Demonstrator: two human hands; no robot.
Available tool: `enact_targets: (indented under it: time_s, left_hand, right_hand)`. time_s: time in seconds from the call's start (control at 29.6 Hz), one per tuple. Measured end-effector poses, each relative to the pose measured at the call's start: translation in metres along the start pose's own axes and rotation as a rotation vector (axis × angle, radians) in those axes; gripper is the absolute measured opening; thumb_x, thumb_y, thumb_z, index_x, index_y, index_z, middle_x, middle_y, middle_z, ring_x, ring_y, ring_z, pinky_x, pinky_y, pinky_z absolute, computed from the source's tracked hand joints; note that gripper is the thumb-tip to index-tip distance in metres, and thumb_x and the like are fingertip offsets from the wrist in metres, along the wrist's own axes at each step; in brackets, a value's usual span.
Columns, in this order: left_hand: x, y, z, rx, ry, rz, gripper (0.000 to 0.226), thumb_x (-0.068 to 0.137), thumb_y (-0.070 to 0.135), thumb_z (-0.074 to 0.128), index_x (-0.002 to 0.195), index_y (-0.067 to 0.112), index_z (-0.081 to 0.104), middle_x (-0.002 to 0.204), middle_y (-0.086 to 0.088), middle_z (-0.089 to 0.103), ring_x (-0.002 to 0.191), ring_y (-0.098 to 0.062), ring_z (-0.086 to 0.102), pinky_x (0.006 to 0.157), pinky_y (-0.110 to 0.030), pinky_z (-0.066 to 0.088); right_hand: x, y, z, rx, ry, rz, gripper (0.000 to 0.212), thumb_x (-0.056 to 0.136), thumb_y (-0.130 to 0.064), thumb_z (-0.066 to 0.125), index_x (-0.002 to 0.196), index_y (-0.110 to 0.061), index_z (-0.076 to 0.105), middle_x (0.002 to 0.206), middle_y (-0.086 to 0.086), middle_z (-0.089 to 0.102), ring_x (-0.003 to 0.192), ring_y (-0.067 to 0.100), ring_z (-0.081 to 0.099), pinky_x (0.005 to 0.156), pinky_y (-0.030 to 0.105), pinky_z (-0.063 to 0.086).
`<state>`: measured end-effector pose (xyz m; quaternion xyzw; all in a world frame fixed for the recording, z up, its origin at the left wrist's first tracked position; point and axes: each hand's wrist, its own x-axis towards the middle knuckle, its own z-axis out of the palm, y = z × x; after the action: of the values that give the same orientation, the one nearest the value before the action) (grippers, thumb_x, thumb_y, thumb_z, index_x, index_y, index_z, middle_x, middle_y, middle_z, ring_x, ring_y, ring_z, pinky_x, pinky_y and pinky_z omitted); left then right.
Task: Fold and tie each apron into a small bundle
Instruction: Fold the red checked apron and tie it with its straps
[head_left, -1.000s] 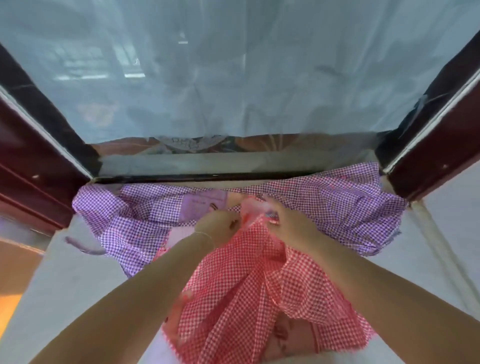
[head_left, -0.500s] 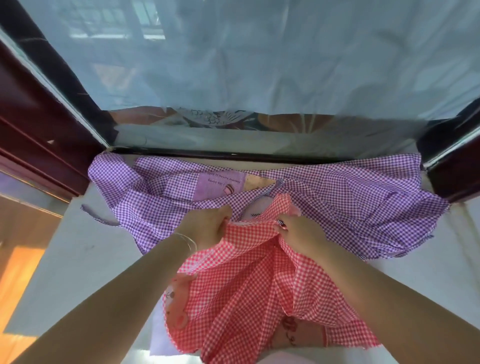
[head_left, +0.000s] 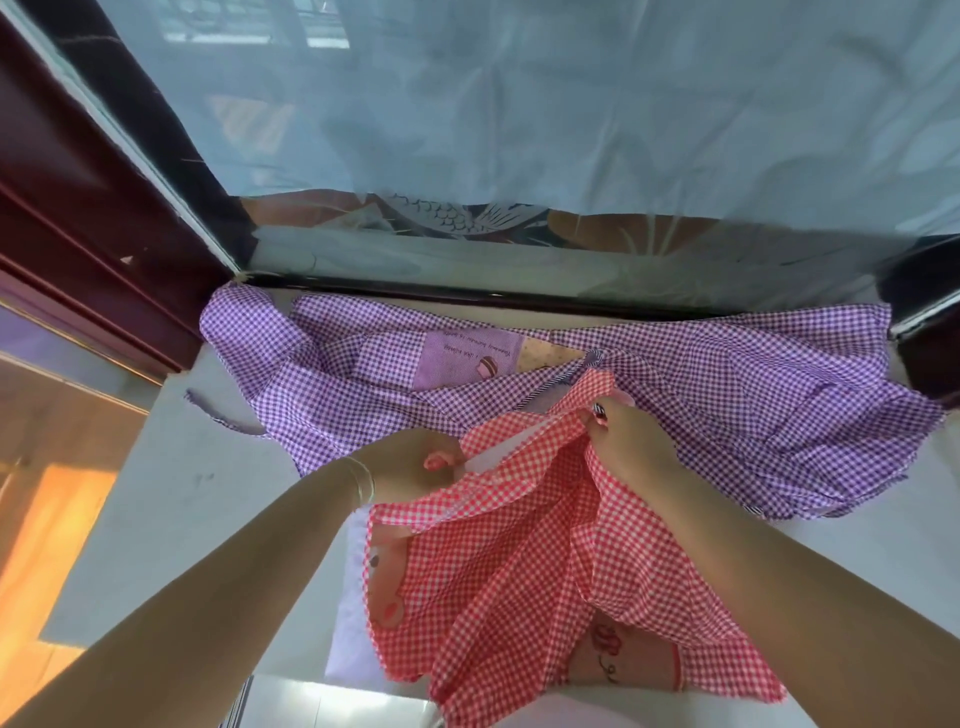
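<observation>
- I see the red-and-white gingham cotton apron (head_left: 524, 566) bunched on the pale grey sill (head_left: 171, 499), its upper edge lifted and its lower part hanging toward me.
- My left hand (head_left: 415, 462) grips the apron's upper-left edge, fingers curled round the cloth, thin bangles on the wrist.
- My right hand (head_left: 626, 441) pinches the apron's top edge just right of centre, fingers curled into the fabric.
- The two hands sit near each other, a short span of gingham held between them.
- A purple-and-white gingham apron (head_left: 717, 395) lies spread behind, partly under the red one, against the dark window frame (head_left: 467, 296).
- A pale sheer curtain (head_left: 519, 104) covers the glass.
</observation>
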<state>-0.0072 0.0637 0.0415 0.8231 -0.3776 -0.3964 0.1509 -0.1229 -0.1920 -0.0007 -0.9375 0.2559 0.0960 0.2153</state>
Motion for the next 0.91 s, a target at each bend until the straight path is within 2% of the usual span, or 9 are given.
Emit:
enact_targets:
  time_s: [0.1,0.2,0.34,0.41,0.51,0.61,0.74,0.84,0.91]
  left_hand:
    - [-0.003,0.0,0.013,0.158,0.088,-0.03,0.025,0.098,0.031,0.047,0.114,0.021,0.064,0.111,0.005,0.063,0.103,-0.015,0.057,0.094,-0.031,0.046]
    - [-0.004,0.004,0.025,-0.009,0.155,-0.093,0.025,0.096,0.038,0.049,0.112,0.021,0.056,0.111,0.002,0.061,0.099,-0.018,0.058,0.087,-0.031,0.048]
    - [-0.003,0.005,0.035,0.232,0.28,-0.106,0.089,0.075,0.064,0.062,0.145,0.026,0.022,0.137,0.003,0.048,0.115,-0.021,0.056,0.102,-0.041,0.041]
    - [0.004,-0.002,0.044,0.387,0.422,-0.059,0.071,0.086,0.051,0.055,0.143,0.023,0.025,0.133,0.003,0.052,0.115,-0.02,0.056,0.103,-0.041,0.039]
    - [0.011,-0.012,0.049,0.4,0.652,0.011,0.031,0.084,0.026,0.054,0.113,0.017,0.054,0.09,0.004,0.067,0.077,-0.019,0.066,0.08,-0.039,0.052]
    - [0.012,-0.014,0.048,0.397,0.734,0.03,0.024,0.073,0.02,0.07,0.094,0.013,0.061,0.06,0.006,0.059,0.051,-0.017,0.057,0.063,-0.034,0.054]
    - [0.013,-0.005,0.043,0.209,0.681,0.023,0.01,0.09,0.02,0.054,0.094,0.01,0.055,0.061,0.0,0.057,0.054,-0.022,0.054,0.059,-0.034,0.048]
    - [0.013,0.003,0.038,-0.015,0.484,0.0,0.017,0.098,0.023,0.045,0.098,0.011,0.056,0.077,-0.003,0.063,0.069,-0.021,0.058,0.065,-0.034,0.047]
    - [0.008,0.009,0.032,-0.019,0.387,0.017,0.026,0.099,0.029,0.042,0.087,0.012,0.057,0.075,0.0,0.061,0.069,-0.017,0.056,0.067,-0.032,0.046]
  right_hand:
    - [0.0,-0.009,0.004,0.053,0.011,0.032,0.045,0.101,-0.042,0.039,0.132,-0.012,0.051,0.131,0.011,0.058,0.103,0.027,0.064,0.088,0.045,0.052]
    - [-0.001,-0.009,0.005,0.086,0.043,0.037,0.042,0.1,-0.043,0.037,0.127,-0.014,0.053,0.115,0.01,0.065,0.091,0.024,0.066,0.078,0.039,0.055]
    - [-0.005,-0.012,0.009,0.099,0.059,0.044,0.042,0.1,-0.043,0.037,0.126,-0.014,0.053,0.103,0.01,0.069,0.086,0.025,0.066,0.07,0.034,0.053]
    - [-0.008,-0.015,0.01,0.135,0.063,0.04,0.041,0.101,-0.041,0.039,0.128,-0.014,0.053,0.106,0.01,0.069,0.091,0.027,0.066,0.074,0.035,0.052]
    - [-0.012,-0.018,0.009,0.166,0.079,0.026,0.04,0.1,-0.04,0.041,0.128,-0.013,0.053,0.109,0.011,0.068,0.095,0.027,0.065,0.077,0.036,0.052]
    - [-0.016,-0.019,0.007,0.16,0.089,0.024,0.04,0.101,-0.04,0.04,0.128,-0.014,0.053,0.108,0.012,0.068,0.094,0.028,0.065,0.076,0.036,0.052]
    - [-0.02,-0.022,0.008,0.06,0.106,-0.012,0.038,0.1,-0.04,0.04,0.125,-0.015,0.055,0.096,0.009,0.07,0.081,0.025,0.065,0.062,0.03,0.047]
    - [-0.022,-0.023,0.007,0.079,0.106,0.004,0.038,0.101,-0.04,0.04,0.125,-0.015,0.055,0.097,0.008,0.07,0.081,0.024,0.065,0.063,0.03,0.048]
    - [-0.022,-0.023,0.005,0.112,0.098,0.017,0.038,0.101,-0.039,0.039,0.126,-0.015,0.054,0.1,0.009,0.069,0.085,0.025,0.065,0.066,0.031,0.049]
